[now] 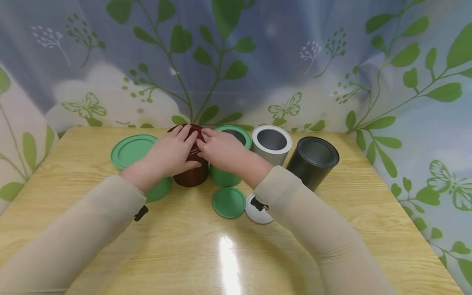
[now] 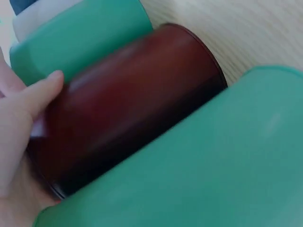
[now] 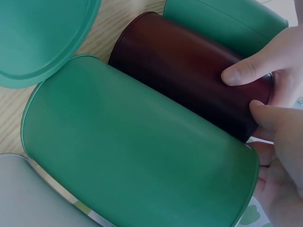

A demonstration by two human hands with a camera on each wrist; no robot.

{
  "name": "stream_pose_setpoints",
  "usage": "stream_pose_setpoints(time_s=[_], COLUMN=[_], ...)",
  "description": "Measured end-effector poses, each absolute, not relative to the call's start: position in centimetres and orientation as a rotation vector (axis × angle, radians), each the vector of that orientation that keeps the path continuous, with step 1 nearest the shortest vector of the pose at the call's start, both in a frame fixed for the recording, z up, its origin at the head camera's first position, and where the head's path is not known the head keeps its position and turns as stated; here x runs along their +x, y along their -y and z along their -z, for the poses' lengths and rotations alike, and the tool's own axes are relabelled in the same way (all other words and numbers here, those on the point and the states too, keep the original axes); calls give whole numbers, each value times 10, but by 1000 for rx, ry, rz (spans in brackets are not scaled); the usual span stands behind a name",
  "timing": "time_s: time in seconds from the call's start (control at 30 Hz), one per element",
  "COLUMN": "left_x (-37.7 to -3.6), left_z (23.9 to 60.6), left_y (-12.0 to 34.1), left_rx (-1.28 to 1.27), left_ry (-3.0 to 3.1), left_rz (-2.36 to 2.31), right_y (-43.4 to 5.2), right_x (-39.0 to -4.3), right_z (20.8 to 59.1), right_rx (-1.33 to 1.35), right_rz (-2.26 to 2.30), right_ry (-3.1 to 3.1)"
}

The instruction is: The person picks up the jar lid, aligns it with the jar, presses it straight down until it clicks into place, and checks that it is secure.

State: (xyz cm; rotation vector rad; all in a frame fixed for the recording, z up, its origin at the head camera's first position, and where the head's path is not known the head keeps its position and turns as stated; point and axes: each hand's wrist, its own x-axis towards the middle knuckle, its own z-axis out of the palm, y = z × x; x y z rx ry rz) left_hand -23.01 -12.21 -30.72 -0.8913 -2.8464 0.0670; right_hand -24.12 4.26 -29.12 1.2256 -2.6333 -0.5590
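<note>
At the back of the worktop [image 1: 332, 229]: the dark red tin [image 1: 191, 174] stands in a row of tins, between the large green tin [image 1: 158, 190] and the small green tin [image 1: 225, 176].
Left hand [image 1: 171, 153]: laid over the red tin's top, thumb curled down its side.
Right hand [image 1: 221, 149]: fingers pressing on the same top, thumb at the rim.
Axis: upright, long axis vertical, top facing up.
Risk: uneven pressure could tip the tin into its neighbours, which stand just beside it.
Also there: silver tin [image 1: 272, 143], black tin [image 1: 312, 162], loose green lid [image 1: 229, 202].
</note>
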Motion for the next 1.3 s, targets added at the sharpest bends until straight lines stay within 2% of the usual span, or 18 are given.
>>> stream_pose_setpoints(time_s=[0.2,0.33,0.57,0.9,1.1,1.3], left_x=[-209,-204,-205,-207,-215,-226], left_z=[304,303,306,297,302,307], left_y=[127,129,130,127,122,119], left_rx=[-740,-750,-809,-813,-693,-818], left_ry=[2889,2819,2746,2801,2896,2943], left_rz=[-195,-229,-336,-417,-319,-138], right_y=[-41,-42,-41,-38,-40,-44], right_x=[-240,-240,-239,-238,-240,-240], right_z=[290,289,292,283,283,286], right_rx=[1207,1183,1201,1092,1126,1153], right_rz=[537,526,523,513,481,473], right_ry=[2681,2698,2665,2951,2959,2925])
